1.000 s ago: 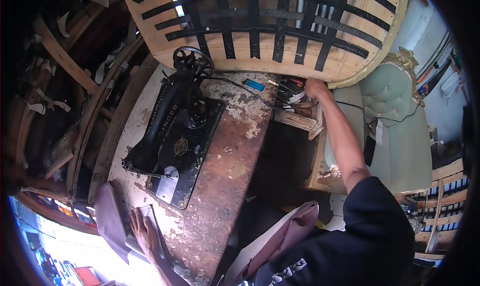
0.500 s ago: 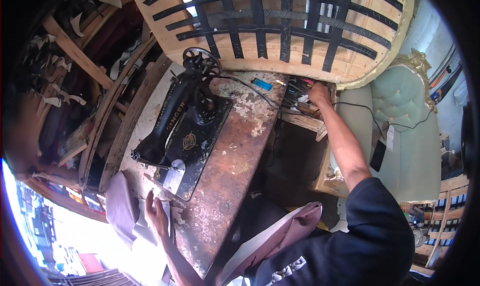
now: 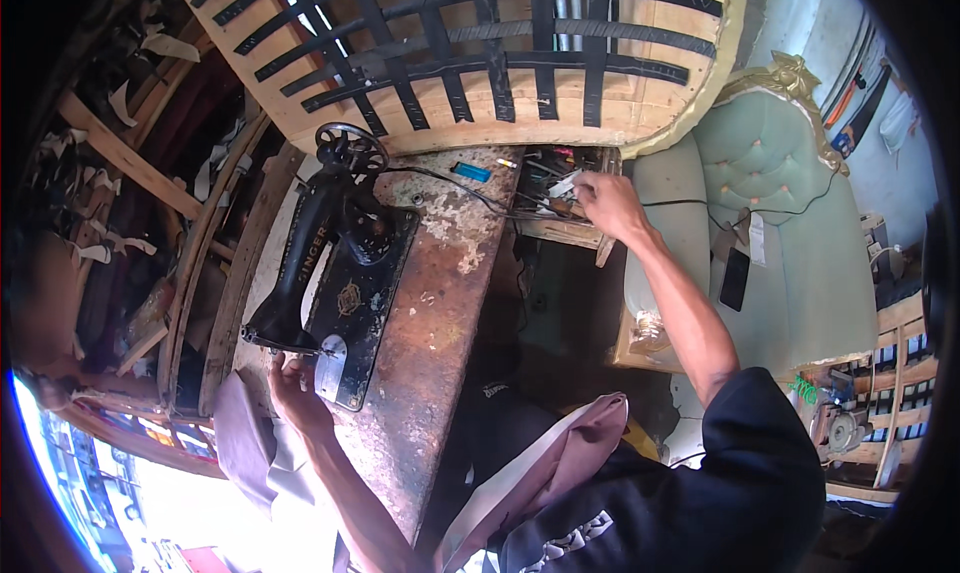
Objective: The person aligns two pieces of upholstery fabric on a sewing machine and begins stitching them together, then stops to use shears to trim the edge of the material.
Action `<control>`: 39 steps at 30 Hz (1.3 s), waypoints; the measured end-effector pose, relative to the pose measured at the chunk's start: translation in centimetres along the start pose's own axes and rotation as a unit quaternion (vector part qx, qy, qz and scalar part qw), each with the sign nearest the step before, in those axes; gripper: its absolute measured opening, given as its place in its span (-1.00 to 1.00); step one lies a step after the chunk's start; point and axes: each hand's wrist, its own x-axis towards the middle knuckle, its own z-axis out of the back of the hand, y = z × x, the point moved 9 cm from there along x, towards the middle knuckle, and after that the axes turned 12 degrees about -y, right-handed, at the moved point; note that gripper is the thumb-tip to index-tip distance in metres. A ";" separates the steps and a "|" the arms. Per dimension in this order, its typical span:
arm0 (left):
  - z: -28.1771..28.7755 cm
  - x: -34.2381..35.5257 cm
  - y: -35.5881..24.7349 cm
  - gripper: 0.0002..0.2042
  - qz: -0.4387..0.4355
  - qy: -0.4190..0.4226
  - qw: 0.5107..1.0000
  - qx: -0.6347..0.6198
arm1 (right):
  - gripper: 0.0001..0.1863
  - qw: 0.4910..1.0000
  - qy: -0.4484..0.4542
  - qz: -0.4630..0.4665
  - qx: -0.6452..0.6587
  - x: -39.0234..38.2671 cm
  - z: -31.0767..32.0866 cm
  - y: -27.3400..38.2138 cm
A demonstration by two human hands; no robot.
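A black sewing machine (image 3: 305,258) stands on a worn, paint-flaked table (image 3: 430,303). My left hand (image 3: 298,393) is at the needle end of the machine, fingers curled beneath its head; what they grip, if anything, is hidden. My right hand (image 3: 610,208) is above an open wooden drawer (image 3: 560,233) cluttered with small tools, its fingertips pinched together beside a small white piece (image 3: 564,185). Whether that piece is in my fingers or lies in the drawer I cannot make out. Mauve fabric (image 3: 243,438) with a pale underside hangs by my left forearm.
A blue lighter (image 3: 471,173) lies near the table's far edge. A webbed wooden seat frame (image 3: 640,93) leans behind the table. On the right, a green tufted chair (image 3: 800,273) bears a phone (image 3: 734,279). More mauve fabric (image 3: 570,438) lies across my lap.
My left hand has risen to the needle end, its spread fingers now curled. My right hand has drawn back toward me from deeper in the drawer. The whole view has shifted.
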 end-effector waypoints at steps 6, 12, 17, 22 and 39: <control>1.0 0.1 2.3 -0.59 0.054 -0.117 0.991 -0.022 | -0.74 0.992 -0.028 0.124 -0.006 4.3 -6.8 6.1; -1.3 1.7 0.7 -0.68 0.026 -0.106 0.987 -0.122 | -0.72 0.973 -0.030 0.185 -0.137 8.4 -11.1 9.7; -1.0 -5.5 -3.4 -0.66 -0.266 -0.042 0.941 0.204 | -0.66 0.967 -0.041 0.251 -0.026 4.4 -9.0 13.3; 2.9 -8.8 0.5 -0.47 -0.245 -0.034 0.830 0.501 | -0.68 0.948 0.024 0.295 0.114 1.8 -11.2 13.7; 23.2 -42.0 -2.3 -0.80 -0.261 -0.383 0.837 0.290 | -0.63 0.578 0.423 0.644 0.271 -49.1 -8.7 50.5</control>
